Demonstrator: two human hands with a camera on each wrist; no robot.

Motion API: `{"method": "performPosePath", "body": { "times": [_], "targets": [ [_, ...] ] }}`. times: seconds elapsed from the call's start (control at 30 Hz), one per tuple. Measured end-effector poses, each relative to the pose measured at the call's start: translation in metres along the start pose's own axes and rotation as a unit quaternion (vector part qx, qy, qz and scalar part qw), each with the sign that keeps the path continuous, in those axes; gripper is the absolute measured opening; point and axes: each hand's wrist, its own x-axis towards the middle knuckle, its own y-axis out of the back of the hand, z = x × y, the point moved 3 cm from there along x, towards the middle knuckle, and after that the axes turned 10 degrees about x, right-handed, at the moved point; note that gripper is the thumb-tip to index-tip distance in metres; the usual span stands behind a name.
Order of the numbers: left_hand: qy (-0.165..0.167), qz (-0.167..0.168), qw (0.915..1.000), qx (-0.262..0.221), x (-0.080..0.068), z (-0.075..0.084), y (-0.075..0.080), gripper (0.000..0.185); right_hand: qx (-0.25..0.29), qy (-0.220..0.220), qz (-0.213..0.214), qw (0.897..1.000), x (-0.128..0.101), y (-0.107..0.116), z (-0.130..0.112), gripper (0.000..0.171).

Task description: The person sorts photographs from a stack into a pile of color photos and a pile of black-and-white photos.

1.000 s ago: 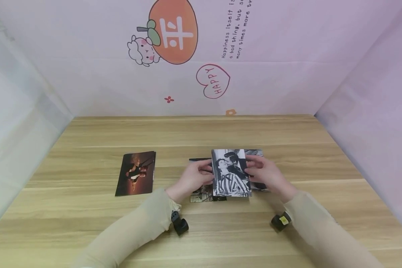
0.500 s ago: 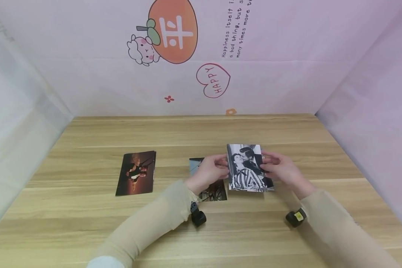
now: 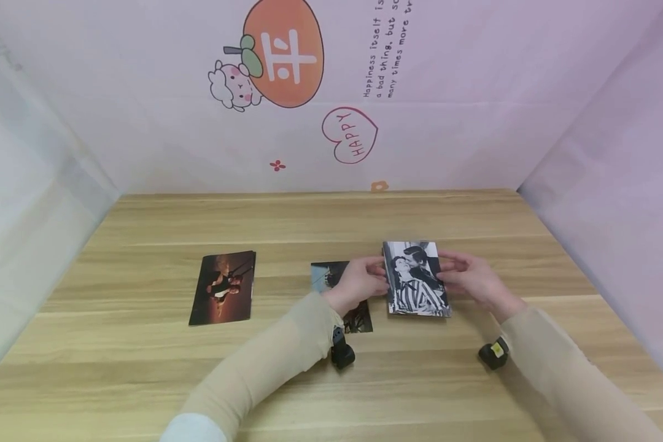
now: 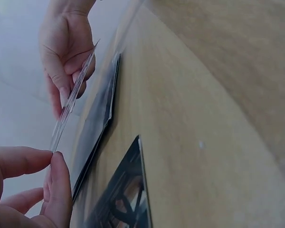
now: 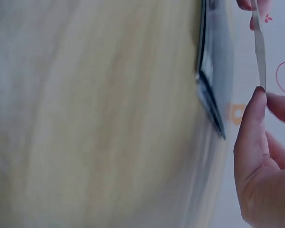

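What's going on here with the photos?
A person holds a black-and-white photo by its side edges, left hand on one, right hand on the other, lifted just above a small stack of prints on the wooden table. A second photo lies flat, partly under the left hand, and a dark, reddish photo lies apart further left.
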Motion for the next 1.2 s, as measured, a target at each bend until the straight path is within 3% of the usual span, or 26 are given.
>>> {"method": "performPosePath", "body": {
  "times": [0.37, 0.9, 1.2],
  "targets": [
    [0.005, -0.001, 0.9994, 0.035, 0.004, -0.005, -0.003, 0.062, -0.044, -0.025, -0.01, 0.999, 0.011, 0.001, 0.007, 0.078],
    [0.007, -0.001, 0.9987, 0.05, 0.003, -0.003, -0.002, 0.058, -0.095, -0.059, 0.019, 0.994, 0.02, -0.001, 0.007, 0.077],
    [-0.001, -0.006, 0.9942, 0.107, 0.0, 0.0, 0.0, 0.057, -0.118, -0.055, 0.035, 0.991, 0.019, -0.002, 0.006, 0.072]
  ]
}}
